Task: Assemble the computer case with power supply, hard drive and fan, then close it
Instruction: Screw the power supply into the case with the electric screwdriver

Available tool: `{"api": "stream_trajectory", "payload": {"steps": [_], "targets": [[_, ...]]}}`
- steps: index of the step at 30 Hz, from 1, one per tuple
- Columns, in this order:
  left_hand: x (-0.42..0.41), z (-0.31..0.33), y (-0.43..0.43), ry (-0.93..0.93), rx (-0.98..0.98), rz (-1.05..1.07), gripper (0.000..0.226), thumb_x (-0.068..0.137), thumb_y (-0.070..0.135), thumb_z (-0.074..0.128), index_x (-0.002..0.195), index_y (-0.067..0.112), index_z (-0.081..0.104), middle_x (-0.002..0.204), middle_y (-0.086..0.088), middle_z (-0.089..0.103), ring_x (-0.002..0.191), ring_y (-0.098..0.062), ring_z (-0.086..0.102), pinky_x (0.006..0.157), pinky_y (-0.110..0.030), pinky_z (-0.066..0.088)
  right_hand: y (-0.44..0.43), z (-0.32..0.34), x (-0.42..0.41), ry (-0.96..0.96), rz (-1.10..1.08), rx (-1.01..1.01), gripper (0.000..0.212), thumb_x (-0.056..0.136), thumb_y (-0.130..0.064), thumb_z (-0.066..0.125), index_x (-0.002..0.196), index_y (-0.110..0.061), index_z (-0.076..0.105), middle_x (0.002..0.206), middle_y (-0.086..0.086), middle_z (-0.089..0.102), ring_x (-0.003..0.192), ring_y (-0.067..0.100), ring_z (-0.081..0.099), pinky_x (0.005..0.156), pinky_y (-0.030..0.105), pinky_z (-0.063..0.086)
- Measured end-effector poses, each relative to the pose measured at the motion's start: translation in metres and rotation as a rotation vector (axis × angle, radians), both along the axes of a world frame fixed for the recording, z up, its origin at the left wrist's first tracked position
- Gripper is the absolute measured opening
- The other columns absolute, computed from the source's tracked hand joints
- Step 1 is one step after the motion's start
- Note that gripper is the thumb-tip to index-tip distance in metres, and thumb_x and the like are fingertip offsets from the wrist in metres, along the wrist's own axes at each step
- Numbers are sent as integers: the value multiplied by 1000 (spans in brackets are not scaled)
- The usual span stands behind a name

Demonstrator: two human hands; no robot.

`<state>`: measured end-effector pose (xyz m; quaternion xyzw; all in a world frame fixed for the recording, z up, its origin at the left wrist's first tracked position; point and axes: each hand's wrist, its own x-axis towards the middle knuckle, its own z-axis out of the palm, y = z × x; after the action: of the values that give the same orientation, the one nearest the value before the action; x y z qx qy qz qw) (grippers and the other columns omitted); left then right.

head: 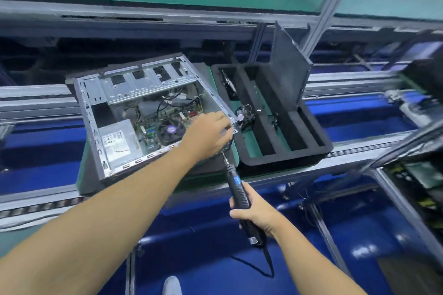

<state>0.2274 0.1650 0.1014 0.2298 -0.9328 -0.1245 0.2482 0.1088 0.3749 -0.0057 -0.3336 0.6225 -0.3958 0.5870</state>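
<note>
- Closest to me, my right hand (pixel 254 214) wraps the electric screwdriver (pixel 236 183), bit aimed at the computer case (pixel 84 108).
- My left hand (pixel 208 134) grips its right corner; it lies open on the bench ahead.
- Stiff, heavy steel, I judge: hold the frame rails.

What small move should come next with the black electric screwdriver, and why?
Probably seat the bit and start driving. The right hand grips the black electric screwdriver, whose tip reaches the right corner of the open grey metal computer case, just below the left hand; what it meets is hidden.
</note>
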Motion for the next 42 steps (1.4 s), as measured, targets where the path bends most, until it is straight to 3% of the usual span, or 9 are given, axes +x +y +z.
{"api": "stream_trajectory", "payload": {"steps": [5, 9, 14, 17, 21, 24, 27, 35, 42], "targets": [[-61, 3, 10, 39, 176, -167, 10, 94, 14, 52, 94, 12, 61, 89, 4, 52, 78, -20, 51, 75, -39, 47, 17, 10, -47, 11, -269, 3, 56, 72, -13, 82, 120, -13, 52, 99, 5, 65, 67, 25, 59, 61, 36, 55], [-109, -13, 7, -278, 349, -156, 30, 92, 4, 44, 118, 14, 56, 118, -4, 52, 111, -30, 54, 96, -45, 46, 14, 11, -85, 10, -398, 1, 50, 70, -16, 83, 110, -9, 54, 82, 14, 61, 59, 28, 59, 61, 41, 55], [-167, -44, -18, -500, 458, -30, 45, 87, -8, 42, 124, 14, 53, 128, -7, 53, 109, -26, 56, 93, -40, 48, -8, 4, -136, 16, -404, -19, 35, 72, -15, 81, 102, -21, 63, 80, 5, 66, 64, 23, 63, 66, 39, 58], [-200, -63, -34, -713, 391, -1, 43, 87, -11, 46, 119, 13, 62, 120, -9, 59, 99, -27, 57, 80, -31, 47, -29, -3, -169, -6, -389, -19, 34, 74, -9, 78, 101, -20, 60, 82, 1, 64, 58, 19, 60, 58, 33, 56], [-226, -96, -51, -937, 363, 34, 32, 82, -13, 48, 72, 18, 49, 82, -4, 44, 70, -22, 36, 64, -29, 33, -57, -13, -202, -26, -305, -8, 34, 80, -6, 77, 105, -18, 59, 86, -3, 65, 59, 17, 60, 57, 30, 55], [-235, -120, -65, -1021, 372, 95, 24, 85, -6, 51, 94, 10, 66, 98, -7, 59, 80, -28, 54, 80, -35, 49, -80, -22, -224, -39, -225, 0, 33, 81, -4, 76, 106, -18, 59, 85, -3, 64, 63, 16, 60, 59, 31, 56], [-241, -135, -69, -1114, 268, 112, 30, 84, 0, 56, 105, 17, 68, 106, -4, 67, 101, -27, 62, 93, -38, 41, -101, -28, -239, -37, -153, -3, 36, 80, -7, 76, 109, -20, 59, 91, -2, 64, 67, 16, 61, 63, 32, 56], [-246, -165, -68, -1339, -72, -60, 24, 88, 8, 54, 108, 21, 59, 111, 4, 66, 103, -18, 61, 96, -36, 27, -132, -36, -260, -22, -39, 12, 39, 80, -9, 75, 111, -22, 56, 91, -2, 61, 61, 17, 60, 61, 31, 57], [-249, -182, -51, -1375, -100, -20, 26, 93, 13, 49, 111, 26, 62, 115, 7, 68, 108, -19, 63, 101, -36, 26, -135, -43, -267, -54, -54, 34, 29, 85, -7, 73, 104, -20, 55, 80, -4, 62, 57, 18, 60, 58, 29, 55]]}}
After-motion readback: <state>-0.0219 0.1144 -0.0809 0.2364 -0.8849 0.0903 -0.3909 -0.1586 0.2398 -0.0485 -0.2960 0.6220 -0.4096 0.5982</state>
